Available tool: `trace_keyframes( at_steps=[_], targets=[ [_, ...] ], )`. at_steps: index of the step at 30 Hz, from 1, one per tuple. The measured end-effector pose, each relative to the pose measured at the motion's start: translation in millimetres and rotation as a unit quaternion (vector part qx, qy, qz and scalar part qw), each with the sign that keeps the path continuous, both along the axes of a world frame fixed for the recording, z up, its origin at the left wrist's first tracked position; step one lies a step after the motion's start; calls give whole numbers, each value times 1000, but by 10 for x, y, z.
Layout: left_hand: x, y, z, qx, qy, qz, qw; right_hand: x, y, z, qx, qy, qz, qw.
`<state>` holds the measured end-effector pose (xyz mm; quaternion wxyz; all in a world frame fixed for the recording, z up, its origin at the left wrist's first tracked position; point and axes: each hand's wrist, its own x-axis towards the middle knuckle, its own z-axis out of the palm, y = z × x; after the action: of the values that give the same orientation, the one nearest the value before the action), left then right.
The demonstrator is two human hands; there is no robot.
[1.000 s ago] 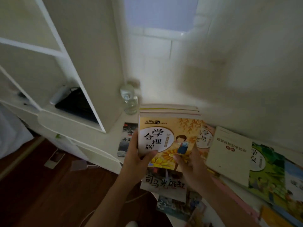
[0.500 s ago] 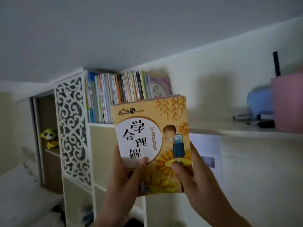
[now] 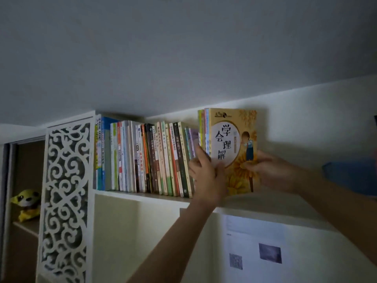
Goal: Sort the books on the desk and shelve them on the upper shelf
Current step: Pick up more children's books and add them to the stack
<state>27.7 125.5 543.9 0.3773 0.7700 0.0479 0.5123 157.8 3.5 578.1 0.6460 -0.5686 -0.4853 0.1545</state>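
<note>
Beside the shelved row point(image 3: 146, 158), both hands hold a book stack point(image 3: 232, 148).

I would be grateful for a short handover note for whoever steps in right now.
Left hand: grips the left edge of the bundle of books, fingers against the shelved row.
Right hand: holds the bundle's right side, thumb on the yellow front cover.
Position: the bundle stands upright at the right end of the row on the upper shelf; whether it rests on the board cannot be told.
Done: a long row is already shelved.
Left: push the bundle flush against the row and let go. The desk is out of view, so any remaining books cannot be judged.
</note>
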Motion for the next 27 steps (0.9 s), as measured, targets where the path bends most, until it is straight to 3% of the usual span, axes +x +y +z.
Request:
trace_keyframes(
  at_steps=[9,13,16,18,22,27],
  targets=[
    [70,586,-135,115,140,-25,983,606,358,-22,-98,6,57,994],
    [-5,644,-173,170,105,70,977,503,432,3,-148,-52,-34,987],
    [33,613,-190,174,91,112,974,307,436,-19,-177,-226,-188,939],
    [53,572,-223,173,78,145,971,215,464,-40,-180,-309,-210,910],
    [103,588,-319,221,17,226,949,98,572,-157,-234,-301,-86,920],
    [145,585,-346,224,17,199,954,77,747,-286,-212,-305,-160,915]
  ],
)
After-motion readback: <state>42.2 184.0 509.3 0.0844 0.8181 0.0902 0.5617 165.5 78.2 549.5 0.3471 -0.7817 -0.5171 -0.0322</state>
